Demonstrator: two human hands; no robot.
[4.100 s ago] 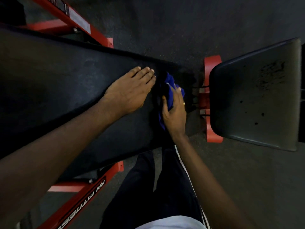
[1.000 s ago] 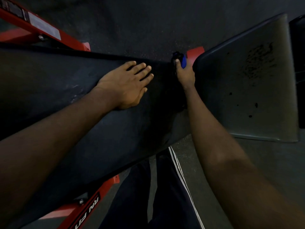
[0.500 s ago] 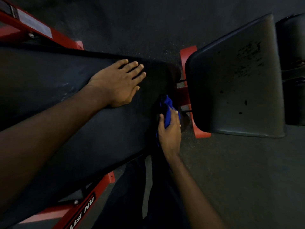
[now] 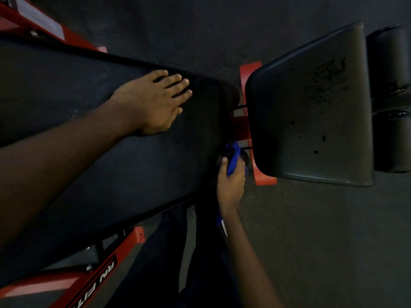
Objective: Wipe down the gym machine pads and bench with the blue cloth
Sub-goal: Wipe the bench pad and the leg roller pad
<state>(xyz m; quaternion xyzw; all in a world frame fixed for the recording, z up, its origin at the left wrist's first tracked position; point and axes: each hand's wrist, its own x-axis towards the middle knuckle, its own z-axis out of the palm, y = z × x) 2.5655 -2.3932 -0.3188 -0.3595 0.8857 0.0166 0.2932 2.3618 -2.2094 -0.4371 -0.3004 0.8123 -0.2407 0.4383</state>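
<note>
A long black back pad (image 4: 93,165) of the bench runs from the left edge to the middle. My left hand (image 4: 155,103) lies flat on it, palm down, fingers apart, holding nothing. My right hand (image 4: 230,181) is closed on the blue cloth (image 4: 233,160) at the near right corner of that pad's end, beside the gap to the seat pad (image 4: 315,107). Part of the cloth pokes out above my fingers; a blue scrap also shows under my wrist. The seat pad is dark grey with scattered black marks.
The red steel frame (image 4: 244,127) shows in the gap between the pads, and a red bar (image 4: 97,276) with white lettering lies at the lower left. Two black roller pads (image 4: 389,63) sit at the right edge. Dark rubber floor (image 4: 322,241) surrounds the bench; my dark trousers (image 4: 166,263) are below.
My right hand with the cloth has slid from the far corner of the back pad's end down along the edge to the near corner. My left hand has stayed flat on the pad.
</note>
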